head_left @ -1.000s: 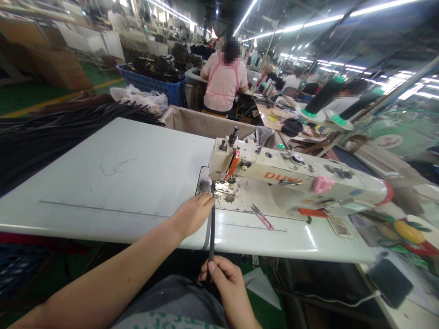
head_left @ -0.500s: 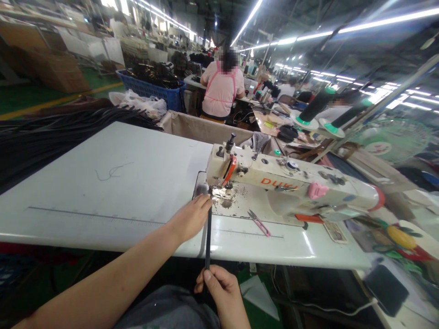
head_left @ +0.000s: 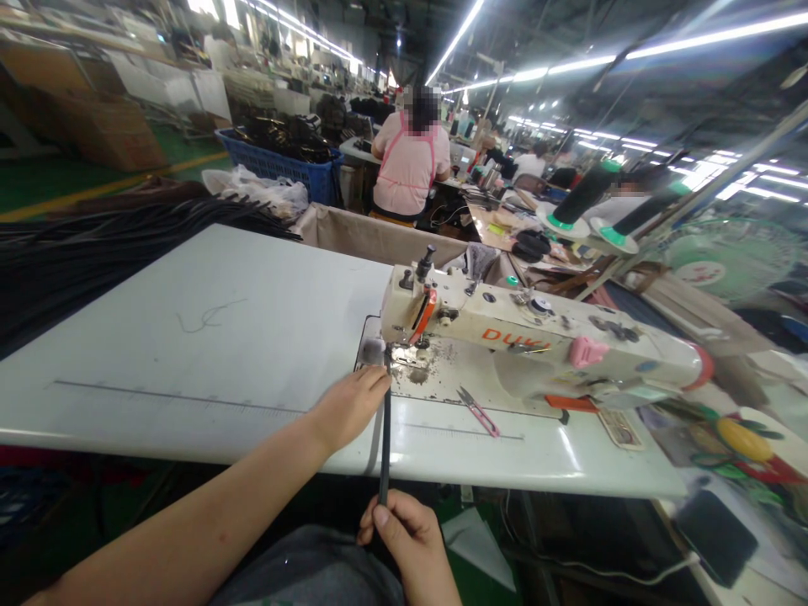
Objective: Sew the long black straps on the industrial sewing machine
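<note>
A narrow black strip (head_left: 385, 438) runs from under the needle area of the white sewing machine (head_left: 523, 337) down over the table's front edge. My left hand (head_left: 357, 404) lies on the table just in front of the needle, its fingers together and closed on the strip's upper part. Below the table edge, my right hand (head_left: 404, 526) pinches the same strip between thumb and fingers. Pink-handled thread snips (head_left: 480, 412) lie on the machine bed's front edge, right of the strip.
Loose thread (head_left: 211, 318) lies on the white table (head_left: 126, 337). Dark strips (head_left: 126, 236) are heaped at the left. Beyond the machine, a person in a pink apron (head_left: 407, 168) sits facing away. A blue basket (head_left: 290, 172) and thread cones (head_left: 584, 198) stand farther back.
My left hand has slid slightly back from the needle, toward me, along the strip. My right hand has hardly moved and still grips the strip.
</note>
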`<action>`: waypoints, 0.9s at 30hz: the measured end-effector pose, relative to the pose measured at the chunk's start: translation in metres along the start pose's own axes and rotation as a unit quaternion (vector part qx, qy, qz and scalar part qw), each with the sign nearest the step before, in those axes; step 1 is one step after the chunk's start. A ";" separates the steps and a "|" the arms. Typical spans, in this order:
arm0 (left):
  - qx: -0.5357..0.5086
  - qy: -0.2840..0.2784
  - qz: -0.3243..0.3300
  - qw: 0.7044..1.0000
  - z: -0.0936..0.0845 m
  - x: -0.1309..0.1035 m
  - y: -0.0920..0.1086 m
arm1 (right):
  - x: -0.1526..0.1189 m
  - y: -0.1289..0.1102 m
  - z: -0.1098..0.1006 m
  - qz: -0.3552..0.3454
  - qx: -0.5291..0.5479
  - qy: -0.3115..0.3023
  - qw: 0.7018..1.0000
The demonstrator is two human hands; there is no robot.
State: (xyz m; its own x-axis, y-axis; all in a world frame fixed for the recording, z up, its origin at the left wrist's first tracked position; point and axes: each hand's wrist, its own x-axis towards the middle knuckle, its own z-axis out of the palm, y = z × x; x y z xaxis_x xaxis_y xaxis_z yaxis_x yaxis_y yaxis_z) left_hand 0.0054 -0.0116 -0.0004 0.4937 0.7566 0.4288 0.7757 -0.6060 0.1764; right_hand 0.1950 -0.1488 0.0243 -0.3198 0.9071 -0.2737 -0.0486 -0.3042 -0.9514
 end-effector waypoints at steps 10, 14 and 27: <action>0.005 -0.013 0.006 1.000 0.000 0.001 -0.001 | 0.007 0.001 -0.003 -0.040 -0.061 0.040 0.997; 0.006 -0.011 0.002 1.000 0.000 0.001 -0.001 | 0.009 -0.001 0.000 -0.049 -0.118 0.101 0.987; 0.017 -0.019 0.002 1.000 -0.004 0.003 0.001 | 0.003 -0.008 0.002 0.027 -0.004 0.050 0.998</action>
State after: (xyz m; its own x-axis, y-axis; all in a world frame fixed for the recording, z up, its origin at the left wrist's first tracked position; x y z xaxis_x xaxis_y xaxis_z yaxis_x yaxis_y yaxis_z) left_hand 0.0067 -0.0108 0.0047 0.5107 0.7631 0.3961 0.7865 -0.6007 0.1434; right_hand 0.1928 -0.1437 0.0314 -0.2247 0.9142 -0.3372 -0.0260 -0.3515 -0.9358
